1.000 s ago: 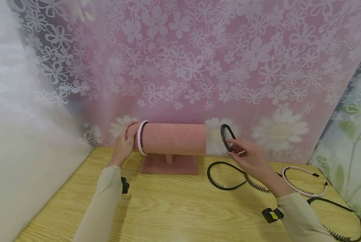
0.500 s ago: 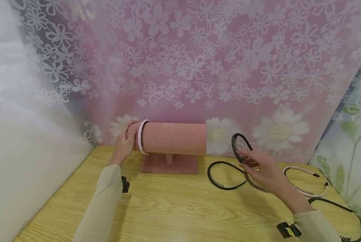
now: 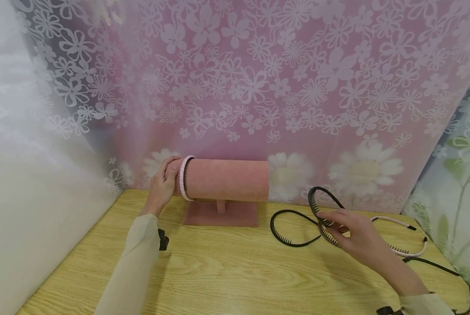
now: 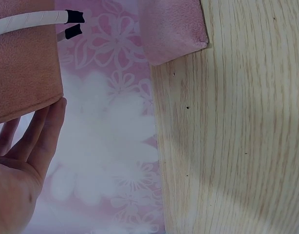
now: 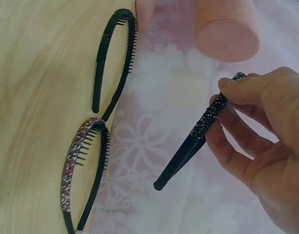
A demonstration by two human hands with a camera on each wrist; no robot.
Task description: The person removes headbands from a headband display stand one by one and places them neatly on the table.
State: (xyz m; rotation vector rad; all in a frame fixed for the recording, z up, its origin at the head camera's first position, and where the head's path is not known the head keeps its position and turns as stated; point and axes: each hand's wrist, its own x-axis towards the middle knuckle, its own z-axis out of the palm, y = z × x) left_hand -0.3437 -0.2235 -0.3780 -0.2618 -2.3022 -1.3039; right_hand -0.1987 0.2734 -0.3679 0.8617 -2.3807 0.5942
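A pink velvet-like headband stand, a horizontal roll on a post and base, stands at the back of the table. My left hand grips its left end, thumb in front. Near that end a pale pink toothed headband sits round the roll; its black tips show in the left wrist view. To the right of the stand, my right hand pinches a black headband covered in small sparkling stones, raised above the table. Below it lies a headband with multicoloured stones, partly hidden in the head view.
On the wooden table a plain black headband lies beside the multicoloured one. Farther right are another pale pink headband and a second black headband, both partly behind the right arm. A flowered curtain closes off the back.
My right hand has carried the sparkling black headband to the right and downward, away from the stand's right end. The left hand stays at the stand's left end.
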